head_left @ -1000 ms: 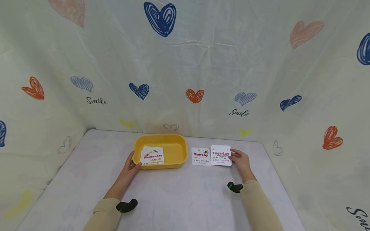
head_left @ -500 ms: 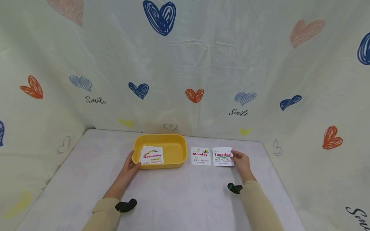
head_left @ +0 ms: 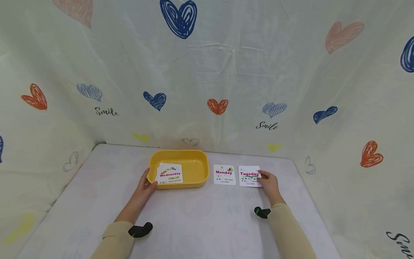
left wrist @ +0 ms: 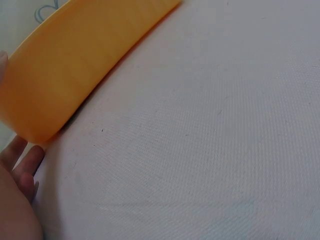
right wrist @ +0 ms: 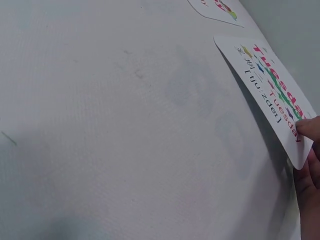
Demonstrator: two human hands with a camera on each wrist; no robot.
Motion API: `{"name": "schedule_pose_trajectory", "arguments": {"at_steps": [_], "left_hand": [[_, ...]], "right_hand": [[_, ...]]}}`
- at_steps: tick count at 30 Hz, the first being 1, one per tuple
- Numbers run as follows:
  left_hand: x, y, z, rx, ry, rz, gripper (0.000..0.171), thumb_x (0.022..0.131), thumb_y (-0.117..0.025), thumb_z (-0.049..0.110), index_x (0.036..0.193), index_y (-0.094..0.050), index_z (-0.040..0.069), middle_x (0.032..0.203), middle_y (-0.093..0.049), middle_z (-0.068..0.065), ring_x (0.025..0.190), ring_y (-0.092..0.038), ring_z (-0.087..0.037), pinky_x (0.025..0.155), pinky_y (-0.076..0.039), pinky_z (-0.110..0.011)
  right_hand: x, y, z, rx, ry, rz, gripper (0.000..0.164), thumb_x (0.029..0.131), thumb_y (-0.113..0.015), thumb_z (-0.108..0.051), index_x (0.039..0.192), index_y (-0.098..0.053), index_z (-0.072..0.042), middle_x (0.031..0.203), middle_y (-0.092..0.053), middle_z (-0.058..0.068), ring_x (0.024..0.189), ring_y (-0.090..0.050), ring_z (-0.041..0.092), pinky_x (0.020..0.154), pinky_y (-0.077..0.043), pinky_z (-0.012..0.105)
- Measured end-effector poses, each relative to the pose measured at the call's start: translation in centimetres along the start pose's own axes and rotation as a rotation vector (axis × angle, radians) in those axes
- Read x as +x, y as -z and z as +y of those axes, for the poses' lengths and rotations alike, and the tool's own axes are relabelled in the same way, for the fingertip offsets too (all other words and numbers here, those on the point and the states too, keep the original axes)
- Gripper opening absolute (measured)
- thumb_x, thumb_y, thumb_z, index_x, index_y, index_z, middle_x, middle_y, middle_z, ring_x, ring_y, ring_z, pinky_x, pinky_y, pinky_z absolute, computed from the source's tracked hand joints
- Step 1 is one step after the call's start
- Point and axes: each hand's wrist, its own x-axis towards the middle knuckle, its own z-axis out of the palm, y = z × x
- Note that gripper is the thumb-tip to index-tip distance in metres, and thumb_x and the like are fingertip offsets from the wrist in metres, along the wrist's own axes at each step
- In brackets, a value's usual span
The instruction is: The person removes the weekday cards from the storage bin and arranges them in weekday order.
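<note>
In the head view my left hand (head_left: 142, 191) grips the front left corner of a yellow plastic tray (head_left: 198, 169). A white Wednesday card (head_left: 169, 173) lies inside the tray, against its left part. My right hand (head_left: 270, 186) pinches the right edge of the Tuesday card (head_left: 249, 175), with the thumb on its printed face and fingers beneath. In the right wrist view the Tuesday card (right wrist: 267, 90) is tilted, its held side raised above the table and a shadow under it. The Monday card (head_left: 224, 175) lies flat just left of it, a narrow gap between them.
A white cloth covers the table (head_left: 207, 223). Behind it hangs a pale curtain (head_left: 239, 82) printed with hearts, close to the table's far edge. Black straps (head_left: 141, 230) sit at both wrists.
The Tuesday card has shifted slightly right and nearer to me, widening its gap from the Monday card. My left hand and the tray stay in place.
</note>
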Motion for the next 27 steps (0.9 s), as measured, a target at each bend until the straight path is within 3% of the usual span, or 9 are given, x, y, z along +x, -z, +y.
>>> {"name": "schedule_pose_trajectory", "arguments": {"at_steps": [3,10,22,27], "left_hand": [[-0.01,0.07,-0.01,-0.005,0.000,-0.006,0.084,0.096,-0.061,0.037,0.156,-0.002,0.042,0.157,-0.018,-0.017,0.125,-0.037,-0.033,0.111,-0.028,-0.056],[-0.27,0.16,0.07,-0.005,0.002,-0.011,0.084,0.096,-0.061,0.038,0.155,-0.001,0.043,0.159,-0.016,-0.016,0.127,-0.035,-0.033,0.112,-0.024,-0.058],[-0.33,0.04,0.37,0.012,-0.017,-0.014,0.084,0.097,-0.060,0.037,0.156,-0.001,0.041,0.160,-0.014,-0.016,0.133,-0.032,-0.036,0.113,-0.021,-0.059],[-0.37,0.06,0.43,0.008,-0.006,-0.009,0.084,0.097,-0.060,0.037,0.156,-0.001,0.041,0.159,-0.016,-0.017,0.128,-0.034,-0.035,0.112,-0.025,-0.056]], "right_hand": [[-0.11,0.03,0.01,-0.023,0.008,0.006,0.043,0.095,-0.060,-0.008,0.136,-0.054,-0.001,0.122,-0.055,0.019,0.105,-0.050,0.028,0.082,-0.048,0.031],[-0.11,-0.05,0.06,-0.018,0.010,0.013,0.048,0.093,-0.064,-0.007,0.139,-0.051,0.001,0.124,-0.052,0.021,0.109,-0.047,0.031,0.090,-0.046,0.037],[0.04,-0.25,0.43,-0.075,0.031,0.010,0.052,0.091,-0.067,-0.009,0.139,-0.050,0.003,0.120,-0.055,0.021,0.103,-0.049,0.031,0.085,-0.047,0.035],[0.01,-0.26,0.45,-0.101,0.047,-0.004,0.052,0.091,-0.067,-0.007,0.138,-0.049,0.004,0.120,-0.055,0.023,0.104,-0.049,0.032,0.085,-0.046,0.037]]}}
